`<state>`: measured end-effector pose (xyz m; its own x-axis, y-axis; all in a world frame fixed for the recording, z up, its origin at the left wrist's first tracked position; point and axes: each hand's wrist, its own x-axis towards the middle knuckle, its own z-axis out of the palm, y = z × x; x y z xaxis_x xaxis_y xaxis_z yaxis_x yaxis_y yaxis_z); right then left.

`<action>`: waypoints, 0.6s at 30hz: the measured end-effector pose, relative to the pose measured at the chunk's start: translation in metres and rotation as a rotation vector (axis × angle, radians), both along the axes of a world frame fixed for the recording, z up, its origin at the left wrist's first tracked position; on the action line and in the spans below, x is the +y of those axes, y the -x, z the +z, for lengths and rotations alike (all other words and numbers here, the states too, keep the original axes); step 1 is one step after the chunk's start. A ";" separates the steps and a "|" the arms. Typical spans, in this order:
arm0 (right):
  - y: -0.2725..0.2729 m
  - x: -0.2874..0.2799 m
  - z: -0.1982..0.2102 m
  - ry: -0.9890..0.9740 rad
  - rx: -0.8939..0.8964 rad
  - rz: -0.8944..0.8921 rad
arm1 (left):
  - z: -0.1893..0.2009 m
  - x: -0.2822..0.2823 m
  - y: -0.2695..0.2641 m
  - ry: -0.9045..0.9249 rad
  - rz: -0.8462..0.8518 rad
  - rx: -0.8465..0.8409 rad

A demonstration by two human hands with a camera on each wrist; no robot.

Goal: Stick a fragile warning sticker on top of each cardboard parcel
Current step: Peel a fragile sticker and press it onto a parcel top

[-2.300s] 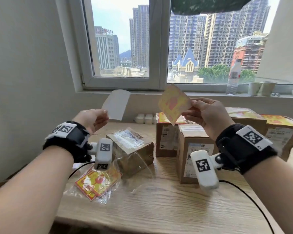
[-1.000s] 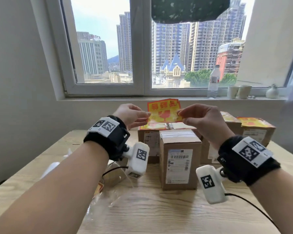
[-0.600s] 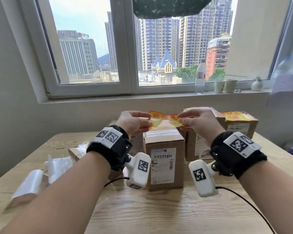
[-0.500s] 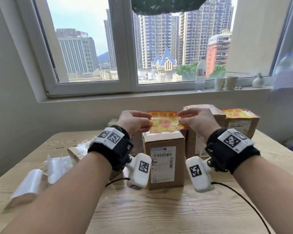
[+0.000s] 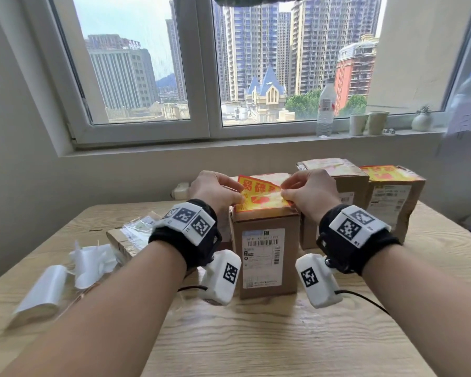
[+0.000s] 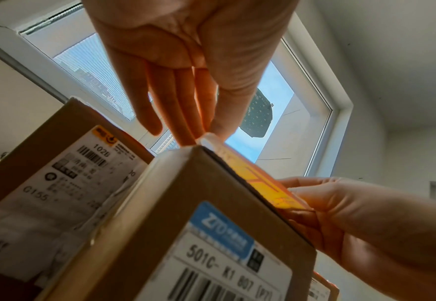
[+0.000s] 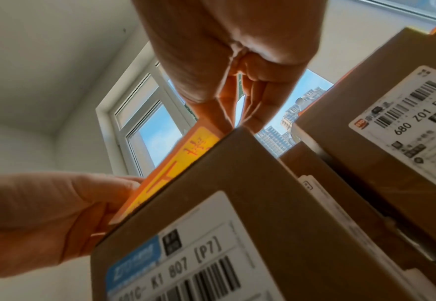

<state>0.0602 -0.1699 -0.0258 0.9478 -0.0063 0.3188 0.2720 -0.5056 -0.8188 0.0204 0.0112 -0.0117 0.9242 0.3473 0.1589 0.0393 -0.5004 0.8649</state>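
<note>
A yellow and red fragile sticker [image 5: 259, 197] lies tilted over the top of the front cardboard parcel [image 5: 264, 254]. Its near edge touches the parcel's front top edge and its far edge is raised. My left hand [image 5: 229, 195] pinches the sticker's left side and my right hand [image 5: 288, 195] pinches its right side. The left wrist view shows my left hand [image 6: 206, 130] at the parcel's [image 6: 186, 224] top corner, with the sticker [image 6: 265, 183] running to the other hand. In the right wrist view my right hand [image 7: 232, 122] pinches the sticker [image 7: 175, 167] at the opposite corner.
Two parcels with stickers on top stand behind and to the right [image 5: 335, 183] [image 5: 392, 191]. A low parcel under clear film [image 5: 131, 235] and white backing sheets [image 5: 90, 262] lie at the left. A bottle [image 5: 325, 107] and cups [image 5: 367, 122] stand on the sill.
My left hand let go of the white backing and took the sticker's left side. Both hands have brought the sticker down from the air onto the front parcel's top.
</note>
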 end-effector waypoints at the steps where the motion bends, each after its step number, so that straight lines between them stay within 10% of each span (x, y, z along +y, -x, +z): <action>1: 0.000 0.001 -0.001 0.037 -0.050 -0.007 | 0.000 0.000 0.000 0.005 0.003 -0.017; 18: 0.004 -0.003 -0.007 0.243 -0.198 0.035 | -0.008 0.000 -0.003 0.037 0.039 -0.009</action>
<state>0.0558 -0.1728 -0.0328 0.8654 0.1237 0.4855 0.4346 -0.6676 -0.6045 0.0235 0.0115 -0.0192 0.9085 0.3889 0.1531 0.0506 -0.4660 0.8833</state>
